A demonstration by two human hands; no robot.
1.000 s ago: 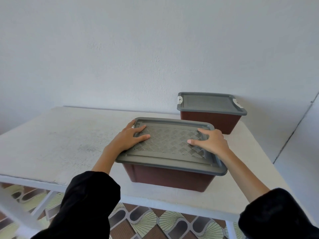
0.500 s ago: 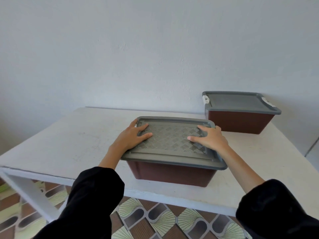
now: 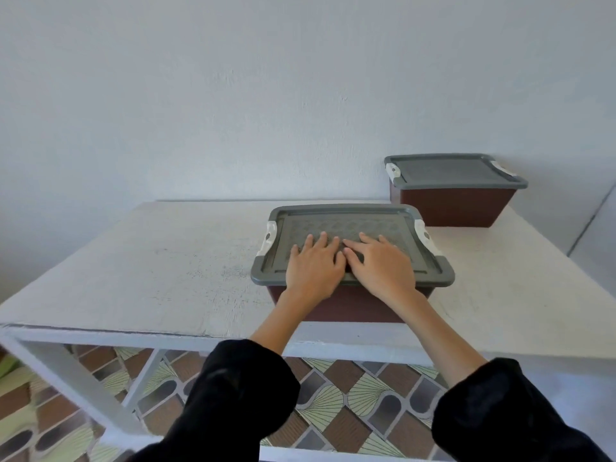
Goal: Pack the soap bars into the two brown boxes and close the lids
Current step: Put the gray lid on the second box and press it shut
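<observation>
A brown box [image 3: 350, 306] with a grey textured lid [image 3: 353, 225] sits near the front edge of the white table [image 3: 173, 261]. White latches [image 3: 269, 240] show at both ends of the lid. My left hand [image 3: 313, 266] and my right hand [image 3: 380, 265] lie flat side by side on the lid's front half, fingers spread and holding nothing. A second brown box [image 3: 453, 206] with its grey lid on stands at the back right against the wall. No soap bars are visible.
The grey wall [image 3: 266, 95] runs along the table's far edge. Patterned floor tiles [image 3: 333, 405] show under the white table frame. The left half of the table top is bare white.
Both hands slid from the lid's left and right ends to its front middle, now touching. The view shifted, so both boxes sit further right and the white latches show.
</observation>
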